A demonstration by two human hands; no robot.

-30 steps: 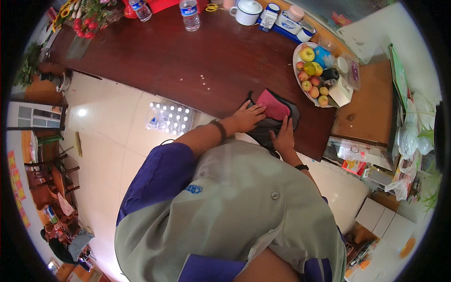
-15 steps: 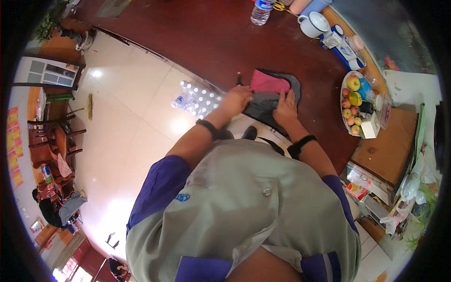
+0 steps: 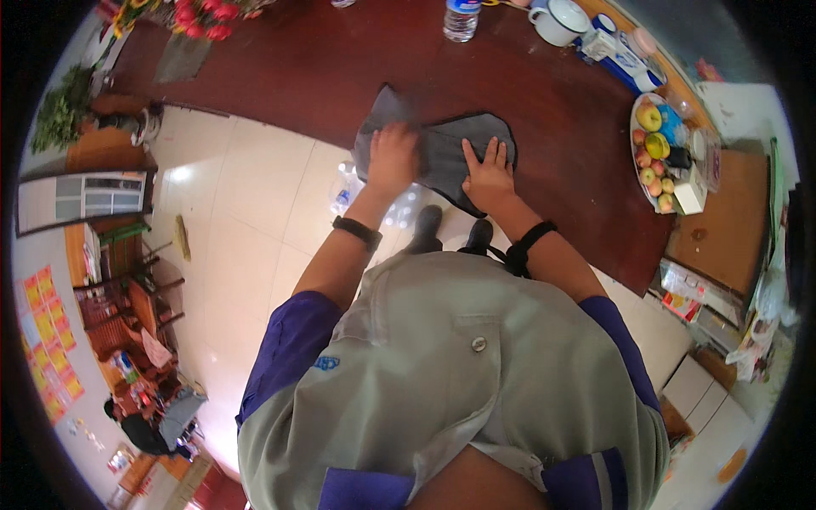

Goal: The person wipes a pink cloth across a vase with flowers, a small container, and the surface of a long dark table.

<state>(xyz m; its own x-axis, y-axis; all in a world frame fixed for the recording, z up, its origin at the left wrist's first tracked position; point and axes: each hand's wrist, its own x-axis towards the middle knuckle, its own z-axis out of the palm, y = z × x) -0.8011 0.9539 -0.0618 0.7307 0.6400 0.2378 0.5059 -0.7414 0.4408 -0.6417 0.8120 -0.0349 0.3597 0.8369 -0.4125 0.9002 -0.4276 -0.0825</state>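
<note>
A dark grey cloth piece with black edging (image 3: 455, 136) lies spread at the near edge of the dark red table. My left hand (image 3: 394, 160) is over its left part, where a corner of the cloth points up past the fingers. Motion smears those fingers, so their grip is unclear. On the right part of the cloth, my right hand (image 3: 490, 180) rests flat with its fingers spread. No pink shows on the cloth now.
At the back of the dark red table (image 3: 297, 59) stand a water bottle (image 3: 461, 20) and a white enamel mug (image 3: 558, 21). A fruit plate (image 3: 637, 170) is to the right, red flowers (image 3: 204, 17) far left. Shrink-wrapped bottles (image 3: 346, 189) stand on the floor below the left forearm.
The cloth has been opened out leftward, and its pink part is out of sight. My left hand moved left with it; my right hand shifted slightly left. The view has turned a little.
</note>
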